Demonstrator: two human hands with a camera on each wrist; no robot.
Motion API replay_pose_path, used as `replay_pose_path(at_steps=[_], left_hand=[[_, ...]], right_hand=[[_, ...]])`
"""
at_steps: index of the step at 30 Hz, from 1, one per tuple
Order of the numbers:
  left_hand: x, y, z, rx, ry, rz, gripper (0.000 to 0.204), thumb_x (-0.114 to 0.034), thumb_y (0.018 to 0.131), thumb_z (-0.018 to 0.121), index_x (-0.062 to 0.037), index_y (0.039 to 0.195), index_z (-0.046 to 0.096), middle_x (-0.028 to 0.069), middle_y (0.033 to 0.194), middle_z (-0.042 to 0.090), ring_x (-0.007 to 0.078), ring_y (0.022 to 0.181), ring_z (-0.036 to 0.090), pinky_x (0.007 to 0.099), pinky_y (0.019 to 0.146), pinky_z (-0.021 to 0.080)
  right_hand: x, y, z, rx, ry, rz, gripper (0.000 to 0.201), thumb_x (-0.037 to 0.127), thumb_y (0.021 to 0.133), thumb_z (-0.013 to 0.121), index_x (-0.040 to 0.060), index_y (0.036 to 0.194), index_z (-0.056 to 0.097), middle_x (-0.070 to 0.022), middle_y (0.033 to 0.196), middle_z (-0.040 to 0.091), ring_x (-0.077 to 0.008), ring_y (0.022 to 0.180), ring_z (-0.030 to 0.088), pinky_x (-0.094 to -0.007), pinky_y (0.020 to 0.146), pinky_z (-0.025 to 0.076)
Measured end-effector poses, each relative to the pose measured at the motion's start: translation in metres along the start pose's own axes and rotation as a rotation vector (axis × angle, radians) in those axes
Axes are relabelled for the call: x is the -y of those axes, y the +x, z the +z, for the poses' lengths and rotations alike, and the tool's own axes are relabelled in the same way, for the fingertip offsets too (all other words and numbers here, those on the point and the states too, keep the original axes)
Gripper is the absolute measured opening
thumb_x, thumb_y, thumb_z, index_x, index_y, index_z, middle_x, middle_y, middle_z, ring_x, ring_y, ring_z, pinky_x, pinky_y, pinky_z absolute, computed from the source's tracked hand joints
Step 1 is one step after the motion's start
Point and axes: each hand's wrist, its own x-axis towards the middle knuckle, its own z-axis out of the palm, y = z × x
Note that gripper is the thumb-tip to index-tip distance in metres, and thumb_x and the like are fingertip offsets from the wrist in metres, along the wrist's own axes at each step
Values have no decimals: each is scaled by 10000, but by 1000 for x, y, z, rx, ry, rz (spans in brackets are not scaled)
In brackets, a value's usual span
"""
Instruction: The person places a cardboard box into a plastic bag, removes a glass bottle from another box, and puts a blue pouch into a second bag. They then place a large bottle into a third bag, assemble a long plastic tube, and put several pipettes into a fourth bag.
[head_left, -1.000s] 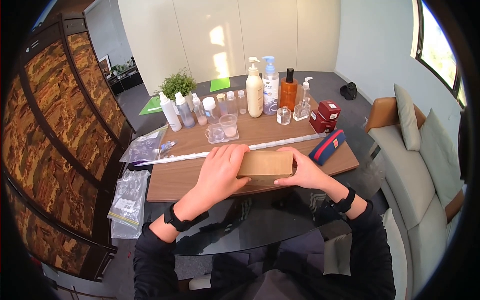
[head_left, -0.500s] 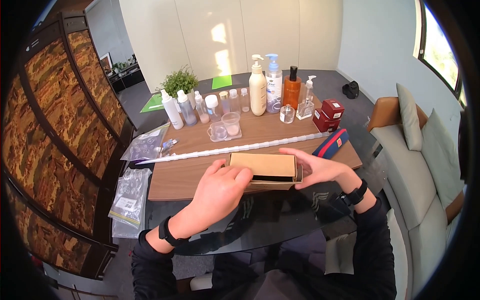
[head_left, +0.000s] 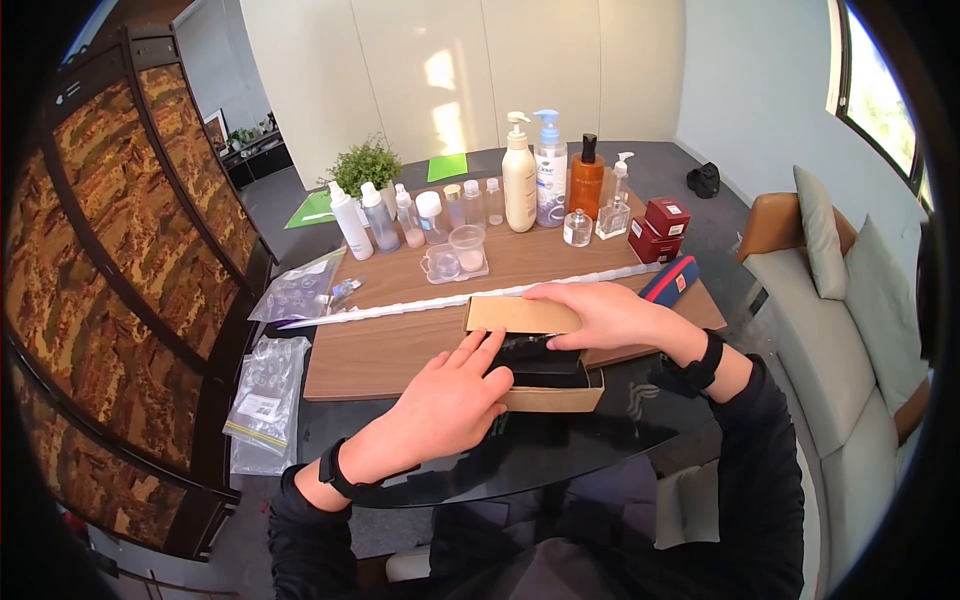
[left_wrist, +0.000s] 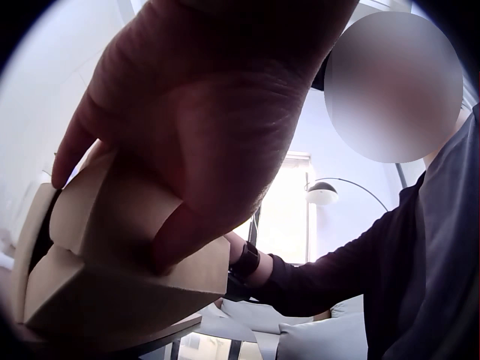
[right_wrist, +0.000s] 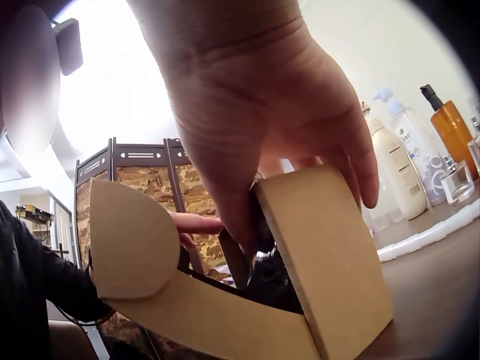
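Note:
A brown cardboard box is open at the table's front edge, its lid tilted up along the far side. Inside lie black contents, also dark in the right wrist view; what they are I cannot tell. My right hand pinches the lid, thumb on the inner side and fingers over the outer face. My left hand holds the box's left end, with two fingers reaching over its edge; in the left wrist view the hand spans the cardboard end.
Behind the box a white strip crosses the wooden board. Beyond stand several bottles, clear containers and dark red boxes. A blue pouch lies right, plastic bags left, a plant at the back.
The lid has swung up and away, showing the black contents. My right hand has moved left from the box's right end onto the lid; the box front sits nearer the body.

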Motion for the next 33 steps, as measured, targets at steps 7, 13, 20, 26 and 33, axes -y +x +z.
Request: replay_pose_path(at_steps=[7, 13, 20, 26, 33], left_hand=[[-3, -3, -2, -27, -23, 72, 181, -118, 789, 697, -82, 911, 568, 88, 1172, 638, 272, 1100, 597, 413, 861, 479], [-3, -5, -8, -95, 46, 79, 154, -82, 740, 659, -101, 873, 587, 7, 884, 668, 187, 857, 648, 384, 855, 467], [-1, -3, -33, -367, 195, 130, 209, -29, 670, 699, -124, 848, 644, -29, 883, 678, 149, 879, 651, 408, 926, 439], [20, -6, -34, -458, 292, 42, 145, -78, 697, 680, -165, 806, 642, -66, 888, 656, 129, 933, 630, 457, 993, 395], [60, -21, -36, -479, 449, -75, 158, -61, 679, 705, -161, 799, 680, -54, 887, 650, 146, 957, 623, 453, 990, 393]], right_hand=[[-9, 2, 4, -45, 70, -25, 627, 353, 820, 724, 157, 1364, 483, -146, 1263, 598, -329, 1131, 587, -400, 944, 470], [-15, 5, 7, -96, 156, -19, 556, 302, 822, 738, 132, 1314, 544, -134, 1246, 618, -303, 1133, 594, -373, 965, 462], [-33, 13, 12, 34, 533, 101, 468, 283, 878, 707, 61, 1272, 586, -81, 1162, 658, -171, 1057, 610, -309, 915, 471], [-72, 18, 36, 74, 738, 354, 504, 402, 885, 663, 77, 1266, 602, -51, 1078, 665, -134, 926, 610, -311, 684, 532], [-70, 7, 38, 16, 694, 434, 443, 320, 882, 667, 55, 1232, 602, -43, 985, 676, -103, 793, 588, -293, 610, 511]])
